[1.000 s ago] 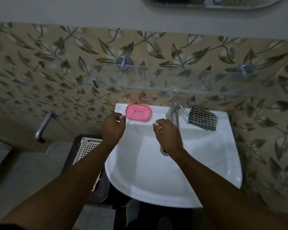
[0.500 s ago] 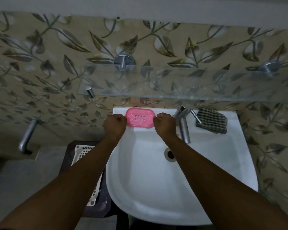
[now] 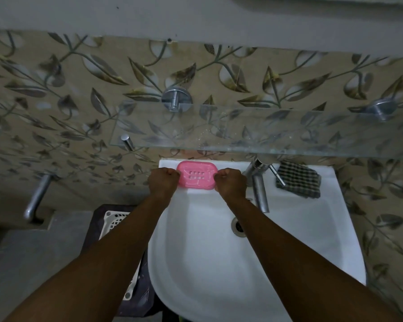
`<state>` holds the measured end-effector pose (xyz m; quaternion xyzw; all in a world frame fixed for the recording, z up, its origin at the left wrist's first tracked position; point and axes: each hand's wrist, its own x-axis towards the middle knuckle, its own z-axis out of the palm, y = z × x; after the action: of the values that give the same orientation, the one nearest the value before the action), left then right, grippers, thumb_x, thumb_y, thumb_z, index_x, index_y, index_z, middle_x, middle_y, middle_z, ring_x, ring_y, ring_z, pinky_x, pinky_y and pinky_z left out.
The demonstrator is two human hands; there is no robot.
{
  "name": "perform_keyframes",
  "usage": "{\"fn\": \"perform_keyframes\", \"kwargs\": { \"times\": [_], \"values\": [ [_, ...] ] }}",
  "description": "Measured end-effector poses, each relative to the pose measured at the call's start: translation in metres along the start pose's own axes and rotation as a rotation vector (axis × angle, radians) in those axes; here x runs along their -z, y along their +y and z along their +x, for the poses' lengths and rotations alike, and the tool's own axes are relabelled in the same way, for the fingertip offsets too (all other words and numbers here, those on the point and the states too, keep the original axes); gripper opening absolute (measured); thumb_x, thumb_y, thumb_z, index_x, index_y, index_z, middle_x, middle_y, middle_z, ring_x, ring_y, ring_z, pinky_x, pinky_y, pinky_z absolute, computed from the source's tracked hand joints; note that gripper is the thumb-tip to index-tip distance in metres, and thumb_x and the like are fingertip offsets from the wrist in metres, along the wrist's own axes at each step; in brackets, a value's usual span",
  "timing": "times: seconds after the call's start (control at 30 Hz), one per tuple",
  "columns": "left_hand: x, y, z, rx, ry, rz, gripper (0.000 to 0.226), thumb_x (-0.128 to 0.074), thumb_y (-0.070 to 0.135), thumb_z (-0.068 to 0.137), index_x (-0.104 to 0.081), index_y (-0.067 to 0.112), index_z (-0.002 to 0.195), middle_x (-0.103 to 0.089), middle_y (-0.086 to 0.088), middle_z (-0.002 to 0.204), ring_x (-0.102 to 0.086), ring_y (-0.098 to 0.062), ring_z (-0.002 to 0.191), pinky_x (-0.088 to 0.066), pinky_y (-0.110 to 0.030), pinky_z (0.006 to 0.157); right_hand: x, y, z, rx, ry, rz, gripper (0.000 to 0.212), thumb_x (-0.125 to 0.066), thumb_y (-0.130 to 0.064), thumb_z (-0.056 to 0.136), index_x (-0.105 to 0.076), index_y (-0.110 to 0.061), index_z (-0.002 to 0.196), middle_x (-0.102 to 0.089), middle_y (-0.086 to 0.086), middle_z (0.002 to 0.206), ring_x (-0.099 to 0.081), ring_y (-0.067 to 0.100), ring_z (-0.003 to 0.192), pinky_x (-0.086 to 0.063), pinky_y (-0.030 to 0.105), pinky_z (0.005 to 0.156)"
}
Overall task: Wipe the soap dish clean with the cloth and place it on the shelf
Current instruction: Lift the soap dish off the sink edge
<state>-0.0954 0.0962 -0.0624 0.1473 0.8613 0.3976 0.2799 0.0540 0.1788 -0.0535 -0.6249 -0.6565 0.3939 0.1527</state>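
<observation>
A pink soap dish (image 3: pixel 197 175) with drain slots sits on the back ledge of the white sink (image 3: pixel 289 228). My left hand (image 3: pixel 162 183) grips its left end and my right hand (image 3: pixel 230 184) grips its right end, fingers curled around the rim. The dark checked cloth (image 3: pixel 298 181) lies folded on the ledge to the right of the tap, untouched. A glass shelf (image 3: pixel 242 129) runs along the wall just above the sink.
A chrome tap (image 3: pixel 258 187) stands between the dish and the cloth, with its lever pointing right. Metal shelf brackets (image 3: pixel 176 99) stick out of the leaf-patterned tiles. A white basket (image 3: pixel 113 220) sits low at the left, beside a wall spout (image 3: pixel 36 196).
Both hands moved forward from over the basin to the soap dish and closed on its two ends. The view moved closer to the wall.
</observation>
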Motion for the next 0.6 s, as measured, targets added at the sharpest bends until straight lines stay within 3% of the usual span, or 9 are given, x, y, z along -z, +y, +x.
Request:
{"fn": "perform_keyframes", "kwargs": {
  "times": [0.27, 0.43, 0.6],
  "values": [
    [0.003, 0.007, -0.002, 0.074, 0.014, -0.069, 0.025, -0.064, 0.022, 0.077, -0.073, -0.001, 0.084, -0.073, -0.021, 0.082, -0.071, -0.036, 0.082, -0.058, -0.047, 0.082, 0.004, -0.004, 0.002, -0.017, -0.002, 0.082, 0.017, -0.066, -0.022, 0.086, -0.077, -0.011, 0.093, -0.076, 0.013, 0.089, -0.072, 0.031, 0.082, -0.060, 0.045, 0.078],
    [0.005, 0.005, -0.004, 0.064, 0.020, -0.059, 0.032, -0.065, 0.031, 0.076, -0.071, 0.000, 0.076, -0.072, -0.022, 0.079, -0.070, -0.040, 0.080, -0.059, -0.049, 0.079, 0.012, -0.010, -0.004, 0.022, 0.014, 0.017, 0.025, -0.057, -0.026, 0.091, -0.076, -0.012, 0.099, -0.075, 0.013, 0.095, -0.069, 0.030, 0.091, -0.057, 0.036, 0.082],
    [0.014, 0.017, -0.023, 0.050, 0.046, -0.040, 0.030, -0.063, 0.029, 0.077, -0.071, 0.000, 0.072, -0.072, -0.021, 0.077, -0.070, -0.037, 0.080, -0.058, -0.042, 0.079, 0.020, -0.013, -0.009, 0.038, 0.025, -0.011, 0.029, -0.052, -0.027, 0.094, -0.076, -0.012, 0.096, -0.074, 0.013, 0.094, -0.068, 0.030, 0.093, -0.050, 0.029, 0.074]
  ]
}}
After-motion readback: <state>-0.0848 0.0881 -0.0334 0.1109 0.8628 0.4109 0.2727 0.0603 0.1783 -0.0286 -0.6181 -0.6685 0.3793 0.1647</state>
